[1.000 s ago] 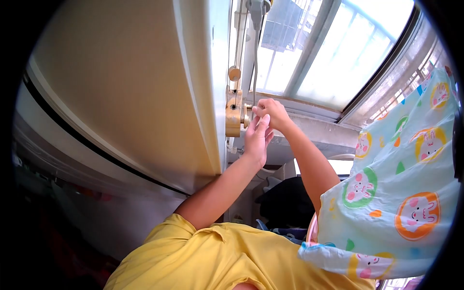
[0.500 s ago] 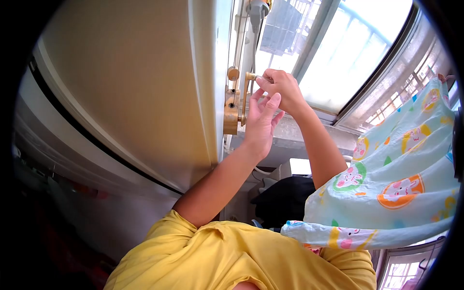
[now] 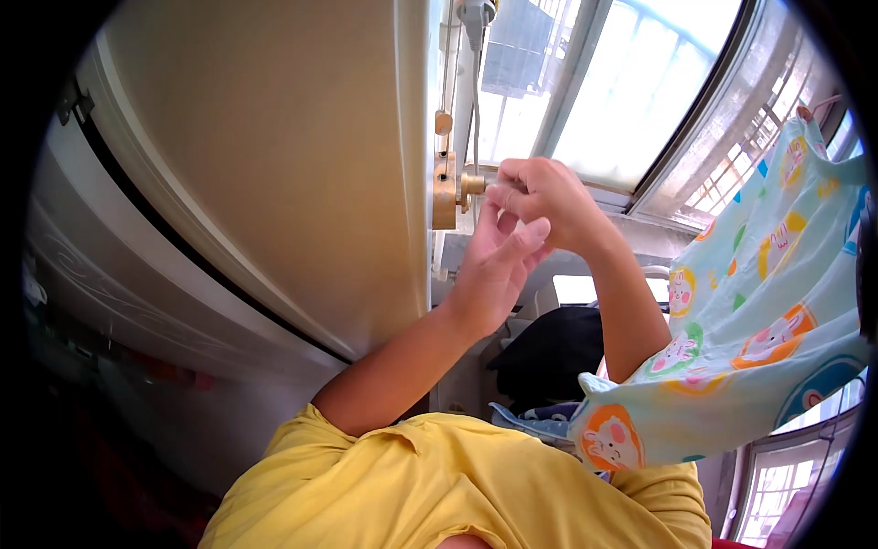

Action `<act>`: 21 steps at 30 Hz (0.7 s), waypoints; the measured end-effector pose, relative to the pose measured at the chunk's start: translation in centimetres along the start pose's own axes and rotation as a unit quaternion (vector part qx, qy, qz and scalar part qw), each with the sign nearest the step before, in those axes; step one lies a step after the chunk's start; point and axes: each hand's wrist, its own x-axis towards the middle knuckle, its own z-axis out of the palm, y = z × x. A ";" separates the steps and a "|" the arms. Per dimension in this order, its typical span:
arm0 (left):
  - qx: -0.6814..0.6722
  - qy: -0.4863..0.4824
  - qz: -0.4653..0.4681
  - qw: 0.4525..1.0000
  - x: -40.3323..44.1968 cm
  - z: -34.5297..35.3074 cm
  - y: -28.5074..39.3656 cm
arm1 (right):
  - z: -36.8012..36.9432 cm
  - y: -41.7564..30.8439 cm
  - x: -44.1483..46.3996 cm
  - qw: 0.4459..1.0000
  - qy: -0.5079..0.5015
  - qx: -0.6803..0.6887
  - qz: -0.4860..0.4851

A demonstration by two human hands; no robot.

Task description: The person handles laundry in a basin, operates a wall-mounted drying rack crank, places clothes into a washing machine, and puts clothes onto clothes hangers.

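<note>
A brass-coloured hand-crank winder [image 3: 444, 206] is fixed to the narrow wall edge beside the tall cream panel, with thin cables running up from it. My right hand [image 3: 551, 203] is closed at the crank handle [image 3: 473, 185], its thumb and fingers pinched over the outer end, which they mostly hide. Just below it, my left hand [image 3: 498, 265] is held palm up with thumb and fingers apart. The left fingertips come close to the right hand; whether they touch is hard to see. Nothing shows in the left hand.
The large cream panel [image 3: 265, 174] fills the left side. A bright window [image 3: 640, 91] lies beyond the hands. Light-blue cloth with rabbit prints [image 3: 732, 339] hangs at the right by my right arm. Below are a black cloth [image 3: 549, 352] and a grey plug [image 3: 476, 20] above.
My right hand has moved down with the crank handle, which has turned lower. My left hand has dropped slightly too. The view has shifted, and the printed cloth hangs differently.
</note>
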 end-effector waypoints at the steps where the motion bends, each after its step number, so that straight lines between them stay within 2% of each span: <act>1: 0.001 -0.003 -0.001 1.000 -1.0 0.0 -0.2 | 0.5 0.0 -0.8 1.000 -0.007 -0.001 0.002; 10: -0.014 0.024 -0.097 0.995 -6.5 -1.4 -2.8 | 4.5 0.7 -5.6 0.997 -0.059 -0.034 0.029; 13: -0.005 0.029 -0.109 0.994 -7.2 -2.1 -3.3 | 5.9 1.9 -6.0 0.999 -0.041 0.001 -0.001; 16: -0.010 0.055 -0.125 0.991 -8.1 -2.9 -4.6 | 6.8 2.4 -6.9 0.995 -0.075 -0.030 -0.060; 18: -0.017 0.070 -0.138 0.988 -8.3 -3.8 -5.6 | 8.4 3.8 -6.9 0.991 -0.122 0.011 0.061; 21: -0.029 0.105 -0.158 0.981 -8.4 -4.8 -6.5 | 10.0 5.4 -6.7 0.989 -0.126 0.023 0.078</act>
